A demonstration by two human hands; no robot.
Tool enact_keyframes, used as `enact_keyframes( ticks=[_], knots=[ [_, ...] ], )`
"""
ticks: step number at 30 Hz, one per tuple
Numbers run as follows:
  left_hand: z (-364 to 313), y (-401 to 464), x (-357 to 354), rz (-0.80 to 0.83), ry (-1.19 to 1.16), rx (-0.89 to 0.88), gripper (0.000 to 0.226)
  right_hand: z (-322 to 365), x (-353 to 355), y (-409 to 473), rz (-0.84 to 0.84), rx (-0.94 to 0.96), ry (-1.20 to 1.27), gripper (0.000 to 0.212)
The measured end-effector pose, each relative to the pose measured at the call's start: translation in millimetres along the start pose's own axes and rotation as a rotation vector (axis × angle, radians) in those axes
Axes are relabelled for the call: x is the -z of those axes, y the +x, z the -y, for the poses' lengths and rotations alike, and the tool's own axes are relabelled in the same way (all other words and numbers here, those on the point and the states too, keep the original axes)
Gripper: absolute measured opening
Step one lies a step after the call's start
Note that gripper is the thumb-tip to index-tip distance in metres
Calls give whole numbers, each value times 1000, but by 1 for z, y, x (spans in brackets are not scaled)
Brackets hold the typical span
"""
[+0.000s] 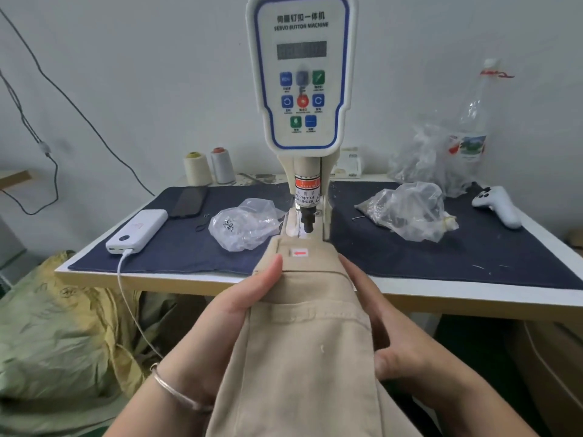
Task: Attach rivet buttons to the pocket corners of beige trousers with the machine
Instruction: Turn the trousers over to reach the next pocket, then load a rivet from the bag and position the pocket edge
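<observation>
Beige trousers (303, 348) stretch from my lap up to the white servo button machine (301, 74). Their top edge lies just under the black punch head (307, 220). A white sticker with a red arrow (299, 253) sits on the fabric near that edge. My left hand (233, 307) grips the left side of the trousers, thumb pressed on top beside the sticker. My right hand (391, 329) holds the right side, fingers along the edge and thumb curled onto the cloth. A clear bag of metal rivets (243, 227) lies left of the machine.
A dark blue mat (457, 247) covers the white table. On it lie a white power bank (137, 227) with cable, a black case (189, 201), a second plastic bag (407, 211) and a white controller (498, 205). Thread cones (208, 167) and a bottle (471, 127) stand at the back.
</observation>
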State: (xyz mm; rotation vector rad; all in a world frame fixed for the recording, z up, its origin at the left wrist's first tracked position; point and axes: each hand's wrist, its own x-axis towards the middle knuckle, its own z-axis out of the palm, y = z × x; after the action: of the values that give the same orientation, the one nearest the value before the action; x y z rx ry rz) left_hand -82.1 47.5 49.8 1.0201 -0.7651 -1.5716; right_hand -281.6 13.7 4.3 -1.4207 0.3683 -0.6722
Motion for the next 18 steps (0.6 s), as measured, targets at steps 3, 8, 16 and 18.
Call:
enact_keyframes(
  ticks=[3, 8, 16, 18],
  knots=[
    [8, -4, 5, 14, 8, 9, 38, -6, 1, -2, -73, -55, -56, 107],
    [22, 10, 28, 109, 411, -208, 63, -12, 20, -11, -306, -177, -268, 58],
    [40, 14, 32, 271, 856, -200, 49, -3, 40, -5, -414, -208, -386, 35],
    [43, 19, 31, 254, 740, -197, 37, 4, 41, 2, -360, -215, -449, 36]
  ],
)
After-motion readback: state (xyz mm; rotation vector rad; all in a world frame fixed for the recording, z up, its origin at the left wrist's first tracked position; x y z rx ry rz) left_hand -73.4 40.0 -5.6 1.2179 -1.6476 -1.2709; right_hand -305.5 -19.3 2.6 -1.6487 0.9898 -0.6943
